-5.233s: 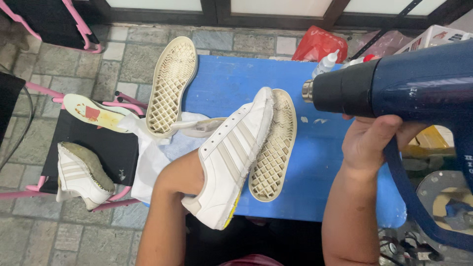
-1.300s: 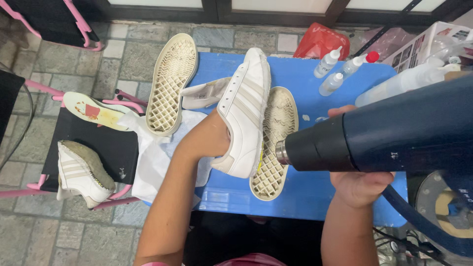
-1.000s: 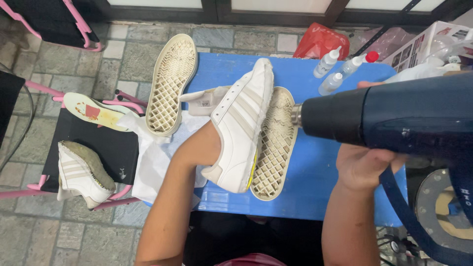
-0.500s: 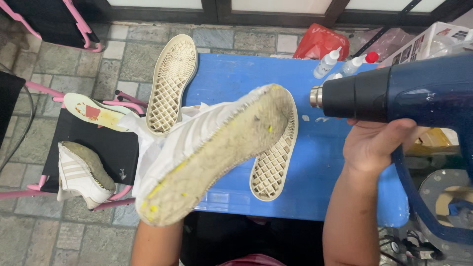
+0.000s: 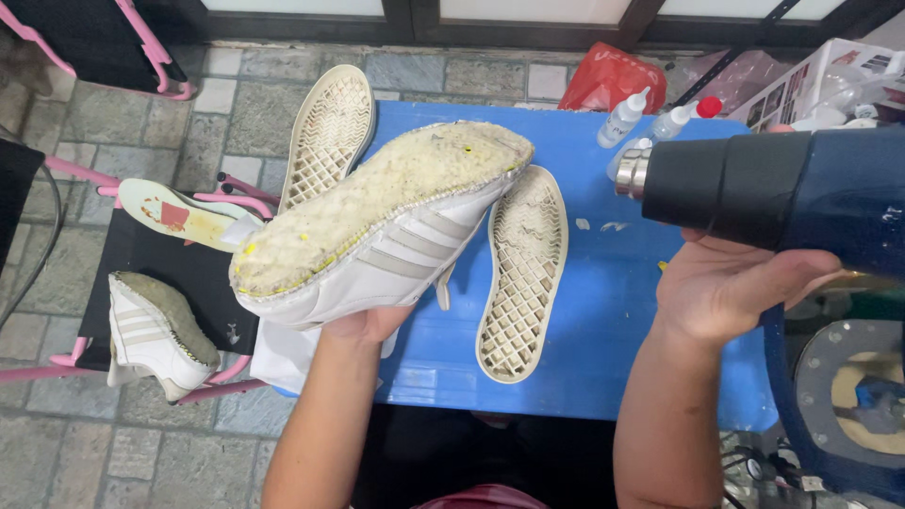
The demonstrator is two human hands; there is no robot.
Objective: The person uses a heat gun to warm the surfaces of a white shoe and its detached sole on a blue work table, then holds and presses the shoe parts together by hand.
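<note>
My left hand grips a white sneaker upper from underneath, tilted so its rough, yellowish glue-covered bottom faces up. My right hand holds a dark blue heat gun with its metal nozzle pointing left toward the shoe's toe end, a short gap away. A detached cream rubber sole lies waffle side up on the blue table, just right of the held shoe. A second sole lies at the table's left edge.
A second white shoe upper and a pale insole rest on a black stool with pink legs at left. Small glue bottles and a red bag stand at the table's far edge. A white crate is at upper right.
My left hand has turned the sneaker over, from side-up to bottom-up, and lifted it. The heat gun has moved back to the right, away from the shoe.
</note>
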